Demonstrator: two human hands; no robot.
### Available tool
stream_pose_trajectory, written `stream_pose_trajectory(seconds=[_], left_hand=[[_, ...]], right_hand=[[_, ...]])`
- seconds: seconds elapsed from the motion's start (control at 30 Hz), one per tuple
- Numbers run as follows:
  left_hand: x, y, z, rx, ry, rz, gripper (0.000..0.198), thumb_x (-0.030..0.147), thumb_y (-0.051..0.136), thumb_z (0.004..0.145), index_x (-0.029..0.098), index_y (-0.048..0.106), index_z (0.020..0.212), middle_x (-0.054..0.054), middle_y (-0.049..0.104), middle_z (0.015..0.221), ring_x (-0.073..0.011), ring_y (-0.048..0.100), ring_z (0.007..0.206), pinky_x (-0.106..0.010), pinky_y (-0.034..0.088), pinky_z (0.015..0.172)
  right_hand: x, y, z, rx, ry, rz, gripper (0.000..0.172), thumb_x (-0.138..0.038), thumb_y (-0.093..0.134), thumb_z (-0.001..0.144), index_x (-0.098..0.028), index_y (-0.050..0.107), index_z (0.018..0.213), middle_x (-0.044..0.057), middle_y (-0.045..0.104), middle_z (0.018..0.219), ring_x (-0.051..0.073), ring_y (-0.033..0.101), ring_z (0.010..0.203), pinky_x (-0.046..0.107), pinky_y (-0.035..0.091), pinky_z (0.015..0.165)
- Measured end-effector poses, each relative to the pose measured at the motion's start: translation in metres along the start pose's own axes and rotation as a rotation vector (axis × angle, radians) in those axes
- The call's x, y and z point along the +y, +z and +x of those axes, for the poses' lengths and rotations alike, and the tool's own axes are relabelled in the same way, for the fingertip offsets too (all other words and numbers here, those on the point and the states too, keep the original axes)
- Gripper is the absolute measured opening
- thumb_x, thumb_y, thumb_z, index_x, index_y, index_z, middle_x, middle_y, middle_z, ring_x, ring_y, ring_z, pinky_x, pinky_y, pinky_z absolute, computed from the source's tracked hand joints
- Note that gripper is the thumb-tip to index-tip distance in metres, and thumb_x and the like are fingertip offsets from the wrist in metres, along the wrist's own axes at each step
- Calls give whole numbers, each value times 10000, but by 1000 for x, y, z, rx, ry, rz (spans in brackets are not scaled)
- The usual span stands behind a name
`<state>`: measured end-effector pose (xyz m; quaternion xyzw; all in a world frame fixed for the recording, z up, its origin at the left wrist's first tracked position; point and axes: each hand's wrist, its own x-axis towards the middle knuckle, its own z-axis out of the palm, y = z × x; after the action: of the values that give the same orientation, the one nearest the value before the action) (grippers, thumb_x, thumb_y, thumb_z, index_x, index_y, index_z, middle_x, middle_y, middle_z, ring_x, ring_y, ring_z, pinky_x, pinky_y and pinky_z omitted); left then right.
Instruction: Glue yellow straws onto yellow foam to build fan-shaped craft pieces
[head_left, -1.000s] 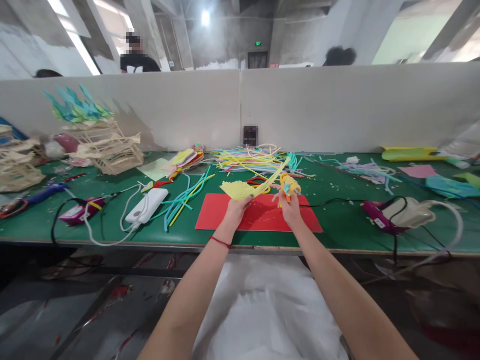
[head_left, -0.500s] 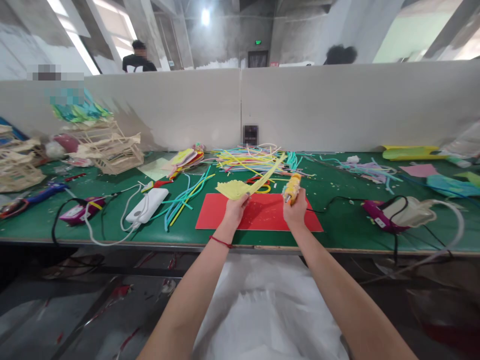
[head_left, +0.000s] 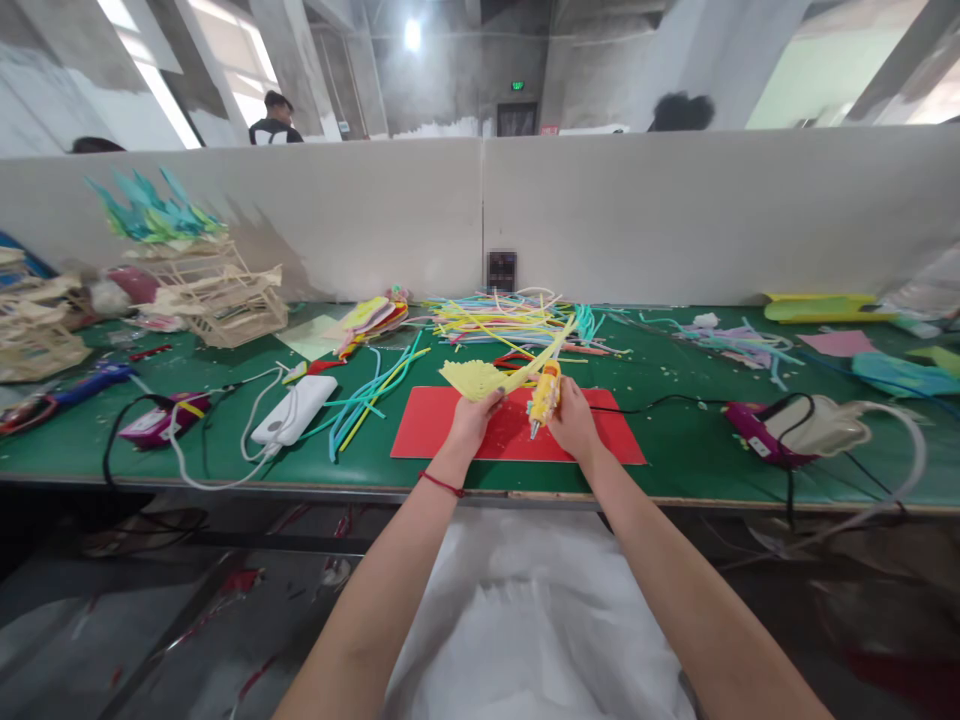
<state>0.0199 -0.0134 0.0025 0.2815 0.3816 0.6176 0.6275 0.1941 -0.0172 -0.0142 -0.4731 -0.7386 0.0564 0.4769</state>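
My left hand [head_left: 472, 420] is closed on a pale yellow craft piece [head_left: 474, 379], fan-shaped at the left, with a long strip reaching up to the right. In my right hand [head_left: 574, 418] is a yellow glue gun [head_left: 544, 393], its metal nozzle pointing down toward a red board [head_left: 420, 425]. Both hands are over this board, a short way apart. Behind the craft piece, red-handled scissors [head_left: 510, 363] are partly hidden.
A pile of coloured strips [head_left: 495, 318] lies at the back. To the left are a white power bank [head_left: 294, 410], cables and a purple device [head_left: 163, 422]. Another purple device [head_left: 765, 435] sits at the right. A low partition [head_left: 637, 215] stands behind the table.
My right hand has moved left with the glue gun, bringing it closer to the left hand, and the nozzle is lower. The yellow craft piece has shifted slightly right.
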Motion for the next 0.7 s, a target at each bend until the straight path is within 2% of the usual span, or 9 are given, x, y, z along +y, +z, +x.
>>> stream_pose_trajectory(seconds=[0.13, 0.3, 0.47, 0.57, 0.7], left_hand=[[2, 1, -2, -14, -22, -6, 237, 87, 745, 606, 188, 694, 814, -27, 720, 882, -205, 650, 932, -312, 504, 877], [3, 1, -3, -17, -49, -31, 245, 81, 749, 607, 159, 686, 830, -50, 705, 880, -212, 646, 930, -364, 466, 935], [2, 1, 1, -26, -66, -8, 270, 81, 739, 613, 157, 680, 866, -37, 696, 844, -189, 658, 820, -400, 461, 938], [0, -1, 4, -6, -67, -4, 286, 91, 747, 608, 168, 674, 874, -38, 699, 857, -212, 657, 883, -405, 455, 950], [-1, -6, 8, -1, -62, 10, 252, 117, 755, 611, 173, 664, 838, -43, 698, 847, -218, 657, 905, -382, 465, 937]], right_hand=[[5, 3, 1, -38, -4, -19, 264, -109, 449, 676, -219, 452, 916, 86, 557, 897, 254, 529, 899, 426, 473, 808], [7, 6, 1, -45, 32, 15, 235, -121, 453, 685, -230, 429, 891, 68, 553, 874, 240, 531, 860, 412, 477, 782], [5, 4, 2, -75, 27, 69, 291, -126, 459, 717, -217, 476, 992, 78, 573, 930, 230, 547, 897, 407, 470, 813], [2, 1, 2, -90, 27, 119, 356, -115, 460, 730, -218, 488, 1069, 86, 589, 997, 222, 557, 935, 407, 460, 854], [-1, 0, 2, -85, 83, 178, 343, -121, 461, 719, -219, 480, 1047, 86, 613, 1021, 213, 577, 906, 398, 475, 821]])
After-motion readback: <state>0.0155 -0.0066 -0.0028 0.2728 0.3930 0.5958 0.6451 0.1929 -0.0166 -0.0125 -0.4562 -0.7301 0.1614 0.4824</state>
